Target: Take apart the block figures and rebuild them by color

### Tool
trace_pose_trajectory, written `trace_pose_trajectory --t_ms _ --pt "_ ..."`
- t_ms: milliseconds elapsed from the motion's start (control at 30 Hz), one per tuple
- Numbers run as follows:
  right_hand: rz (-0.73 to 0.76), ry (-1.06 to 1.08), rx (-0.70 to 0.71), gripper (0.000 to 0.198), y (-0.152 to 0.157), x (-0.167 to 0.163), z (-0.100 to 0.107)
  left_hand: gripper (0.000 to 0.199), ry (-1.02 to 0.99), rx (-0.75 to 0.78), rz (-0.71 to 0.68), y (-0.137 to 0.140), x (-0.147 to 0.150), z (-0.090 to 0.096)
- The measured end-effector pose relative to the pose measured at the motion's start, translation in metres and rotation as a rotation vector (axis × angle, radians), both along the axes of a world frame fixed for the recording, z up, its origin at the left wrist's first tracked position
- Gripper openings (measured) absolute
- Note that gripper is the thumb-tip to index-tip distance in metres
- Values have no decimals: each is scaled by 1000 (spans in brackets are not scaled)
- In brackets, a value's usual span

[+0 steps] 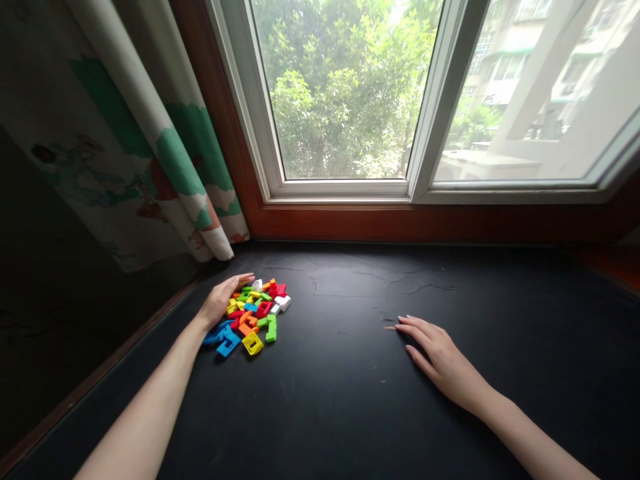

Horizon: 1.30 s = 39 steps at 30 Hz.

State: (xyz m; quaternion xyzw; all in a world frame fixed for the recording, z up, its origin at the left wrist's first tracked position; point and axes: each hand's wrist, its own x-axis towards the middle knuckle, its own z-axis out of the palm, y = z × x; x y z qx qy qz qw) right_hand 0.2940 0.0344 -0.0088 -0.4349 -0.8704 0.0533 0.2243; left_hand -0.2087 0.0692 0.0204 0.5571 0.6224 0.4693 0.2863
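A heap of small plastic building pieces in several colours lies on the left part of the black tabletop (330, 413). My left hand (221, 300) rests against the heap's left side, fingers stretched along its far edge and holding nothing that I can see. Nearest to me in the heap are a blue piece (229, 343), a yellow piece (253, 343) and a green piece (271, 328). A white piece (283, 303) sits at its right edge, close to a red piece (265, 309). Well to the right, my right hand (435, 353) lies palm down on the tabletop, fingers spread and empty.
A window (345, 190) with a pale frame stands beyond the table, above a reddish-brown wooden sill (335, 223). At the left hangs a patterned curtain (185, 160), its lower end near the table's back left corner. Wrinkles and small scuffs mark the black surface.
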Motion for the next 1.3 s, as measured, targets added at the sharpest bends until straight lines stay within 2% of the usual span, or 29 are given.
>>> trace_pose_trajectory --t_ms 233,367,533,733,867,1100,1300 --pt "-3 -19 -23 35 0 -2 3 68 -40 -16 -75 23 22 1" --pt "-5 -26 -43 35 0 -2 3 67 -102 -30 -169 35 38 -1" --pt "-9 -19 -39 35 0 -3 4 67 -154 -62 -269 45 67 0" --pt "-12 -19 -25 36 -1 -3 5 62 -117 -89 -380 50 101 3" --pt "-14 -10 -19 35 0 -3 5 59 -136 -60 -413 59 112 5" --pt "-11 -18 -35 35 0 -3 5 63 -90 -108 -502 76 128 8" --pt "-21 0 -32 35 0 -4 7 61 -118 -161 -609 77 149 9"
